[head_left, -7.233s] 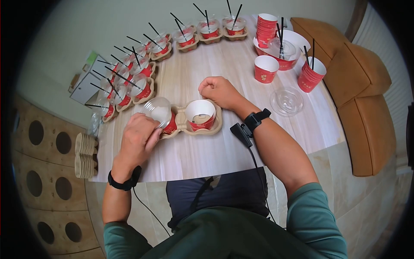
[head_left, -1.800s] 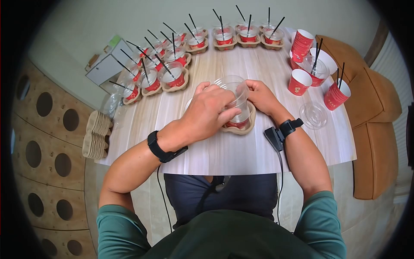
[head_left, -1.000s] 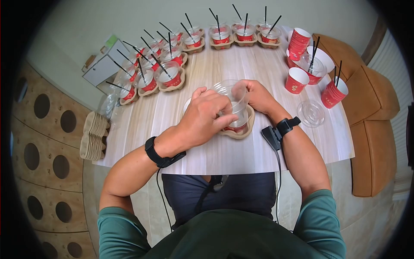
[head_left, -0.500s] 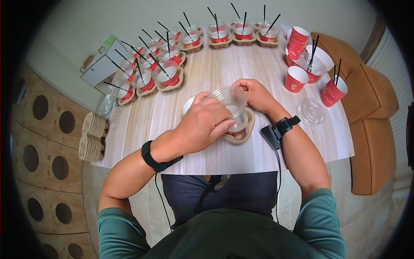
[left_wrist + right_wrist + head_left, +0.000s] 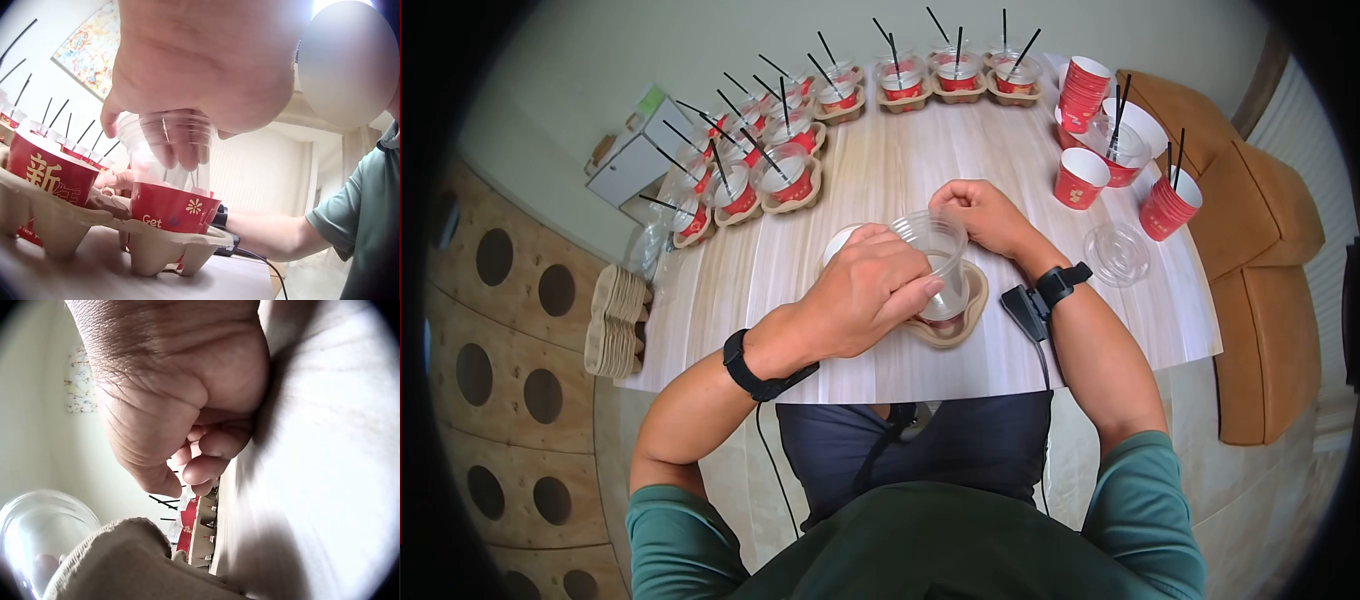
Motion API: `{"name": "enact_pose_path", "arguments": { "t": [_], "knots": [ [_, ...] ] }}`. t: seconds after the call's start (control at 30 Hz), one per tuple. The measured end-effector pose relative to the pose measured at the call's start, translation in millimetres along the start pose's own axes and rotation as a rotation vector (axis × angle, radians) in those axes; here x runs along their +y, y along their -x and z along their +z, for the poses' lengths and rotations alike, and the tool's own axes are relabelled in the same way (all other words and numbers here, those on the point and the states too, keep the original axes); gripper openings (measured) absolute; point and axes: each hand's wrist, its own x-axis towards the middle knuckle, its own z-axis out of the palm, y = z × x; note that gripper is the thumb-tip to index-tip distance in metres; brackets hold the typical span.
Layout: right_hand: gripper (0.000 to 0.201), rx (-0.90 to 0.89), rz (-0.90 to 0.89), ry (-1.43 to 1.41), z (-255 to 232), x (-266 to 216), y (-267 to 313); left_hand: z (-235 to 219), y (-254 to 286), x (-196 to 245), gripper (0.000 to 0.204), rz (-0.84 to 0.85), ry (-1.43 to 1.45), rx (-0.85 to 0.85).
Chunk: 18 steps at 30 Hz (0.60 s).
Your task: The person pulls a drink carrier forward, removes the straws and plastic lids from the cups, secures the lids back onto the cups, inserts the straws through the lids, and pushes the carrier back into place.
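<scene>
In the head view my left hand (image 5: 862,300) grips a clear plastic cup (image 5: 948,262) near its rim. In the left wrist view that clear cup (image 5: 144,147) stands inside a red paper cup (image 5: 175,206), and fingers show through its wall. The paper cup sits in one well of a pulp cup carrier (image 5: 974,312). The other well bears a second red paper cup (image 5: 53,165), mostly covered by the left hand in the head view. My right hand (image 5: 988,218) lies on the table just beyond the carrier, loosely curled and holding nothing.
Rows of lidded red cups with black straws (image 5: 788,180) stand in carriers at the left and back. At right are a red cup (image 5: 1082,180), a stack of cups (image 5: 1170,205), a large bowl (image 5: 1122,172) and a clear lid (image 5: 1117,254). Stacked carriers (image 5: 615,320) stand left.
Earlier the left hand held a clear cup tilted over the carrier's left cup; now it is at the right cup. Lately the carrier has slid towards the body, and the clear cup's tilt has shifted.
</scene>
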Motion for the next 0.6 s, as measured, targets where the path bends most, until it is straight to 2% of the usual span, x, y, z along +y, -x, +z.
{"name": "enact_pose_path", "arguments": {
  "t": [0.1,0.27,0.37,0.5,0.57,0.6],
  "knots": [
    [0.015,-0.002,-0.007,-0.010,0,1,0,-4,0,2,0.022,-0.039,0.026,-0.029],
    [0.017,-0.005,-0.011,-0.028,0,3,-2,1,4,2,0.017,-0.139,0.110,0.142],
    [0.019,-0.002,0.016,-0.014,-1,5,-4,-1,5,6,0.015,-0.110,0.049,0.163],
    [0.019,-0.006,-0.007,-0.013,-2,9,-5,-4,8,17,0.015,-0.173,0.106,0.156],
    [0.018,-0.013,-0.005,-0.015,-3,8,-5,-12,7,25,0.013,-0.319,0.145,-0.015],
    [0.016,-0.009,-0.002,-0.011,-2,8,-5,-11,9,24,0.013,-0.319,0.145,-0.014]
  ]
}}
